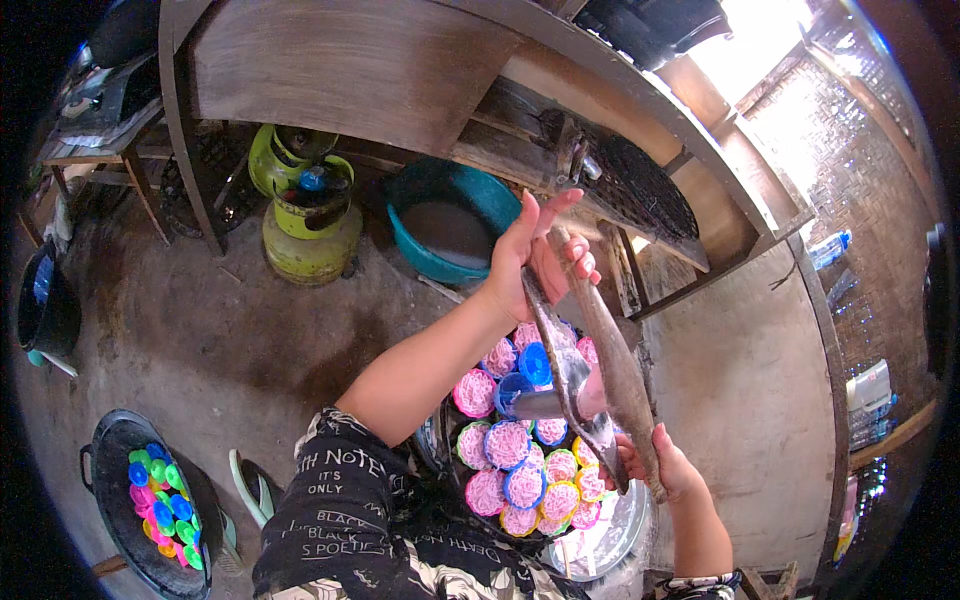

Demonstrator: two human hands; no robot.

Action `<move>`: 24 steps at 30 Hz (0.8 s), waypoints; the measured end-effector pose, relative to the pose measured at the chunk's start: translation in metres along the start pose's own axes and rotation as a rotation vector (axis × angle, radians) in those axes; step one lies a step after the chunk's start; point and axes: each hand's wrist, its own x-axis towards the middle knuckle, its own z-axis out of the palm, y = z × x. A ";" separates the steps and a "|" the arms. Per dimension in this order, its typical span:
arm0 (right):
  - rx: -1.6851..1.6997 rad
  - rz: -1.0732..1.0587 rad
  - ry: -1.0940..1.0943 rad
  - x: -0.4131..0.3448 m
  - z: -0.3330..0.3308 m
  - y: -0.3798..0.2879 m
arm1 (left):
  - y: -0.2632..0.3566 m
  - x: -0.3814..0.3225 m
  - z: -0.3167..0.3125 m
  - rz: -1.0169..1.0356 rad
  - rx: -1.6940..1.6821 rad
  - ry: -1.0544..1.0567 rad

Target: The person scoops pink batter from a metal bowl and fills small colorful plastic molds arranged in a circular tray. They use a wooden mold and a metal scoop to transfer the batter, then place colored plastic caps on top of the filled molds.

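I hold a two-handled wooden hand press (615,352) over a mass of small plastic moulds. My left hand (529,259) grips the upper ends of its two bars, index finger raised. My right hand (667,465) closes around the lower ends. A metal tube (544,406) sticks out from the front bar, and pinkish dough or a plunger shows between the bars. The tube's end meets or overlaps a blue mould (513,396); contact is unclear. Around it, pink, blue, yellow and green moulds hold pale pink noodle-like strands (508,444). Another blue mould (535,364) looks unfilled.
Below my right hand is a round metal tray or lid (600,544). A black wok (112,480) at lower left holds coloured moulds (161,480). A teal basin (409,240) and green gas cylinders (311,247) stand ahead. A wooden bench frame (720,180) borders the right.
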 end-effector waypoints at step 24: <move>-0.134 -0.272 0.128 0.004 0.055 -0.044 | 0.021 -0.002 0.001 0.030 0.100 0.236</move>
